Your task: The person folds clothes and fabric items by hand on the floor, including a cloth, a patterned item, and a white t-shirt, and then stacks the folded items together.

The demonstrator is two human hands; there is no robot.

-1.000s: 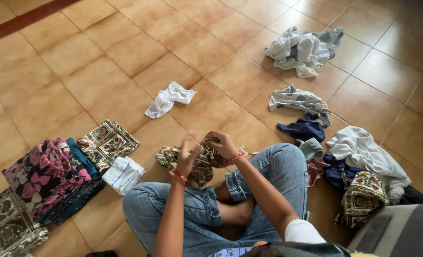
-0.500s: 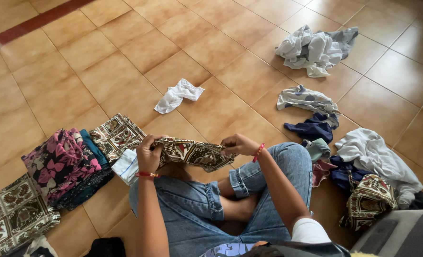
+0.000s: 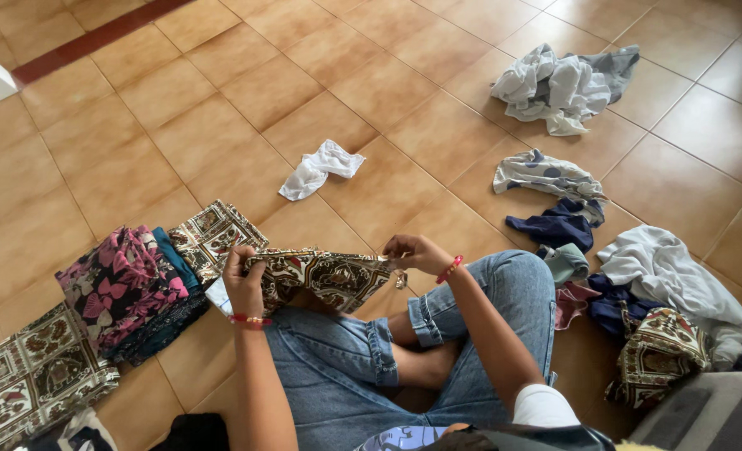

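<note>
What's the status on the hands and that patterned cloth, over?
Left hand and right hand both grip the patterned cloth, stretched between them above the knees. Nothing in the way.

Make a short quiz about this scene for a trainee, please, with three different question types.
1. True or false: both hands grip the patterned cloth.
2. What lies alone on the tiles beyond that cloth? A) small white cloth B) shoe C) book
3. On which side of the person are the folded stacks?

Key
1. True: left hand and right hand each hold an end.
2. A, the small white cloth.
3. Left, the folded stacks.
</note>
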